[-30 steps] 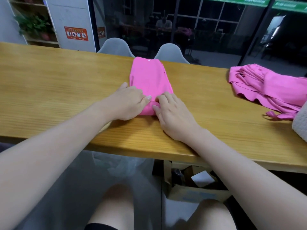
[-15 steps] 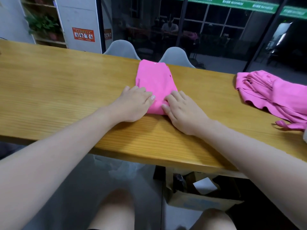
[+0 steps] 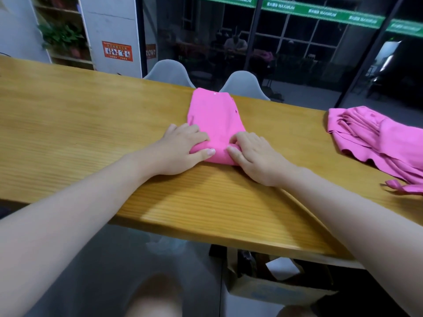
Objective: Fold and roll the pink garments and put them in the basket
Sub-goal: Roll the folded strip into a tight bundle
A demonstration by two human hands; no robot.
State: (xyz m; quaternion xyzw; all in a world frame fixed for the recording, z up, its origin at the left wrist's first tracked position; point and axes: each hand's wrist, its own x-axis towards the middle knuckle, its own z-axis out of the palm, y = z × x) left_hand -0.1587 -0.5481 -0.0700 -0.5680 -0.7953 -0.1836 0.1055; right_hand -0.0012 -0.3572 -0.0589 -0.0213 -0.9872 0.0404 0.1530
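Long wooden table (image 3: 80,124) across the middle, two grey chairs (image 3: 243,88) tucked behind it. Cardboard box (image 3: 274,291) underneath, potted plant (image 3: 63,38) shelved far left.

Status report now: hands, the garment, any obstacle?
Both hands, left and right, grip the near rolled end of the folded garment. Second garment waits at right, unfolded. Nothing in the way; no basket in view.

Head-worn view, close, down onto table (image 3: 68,124)
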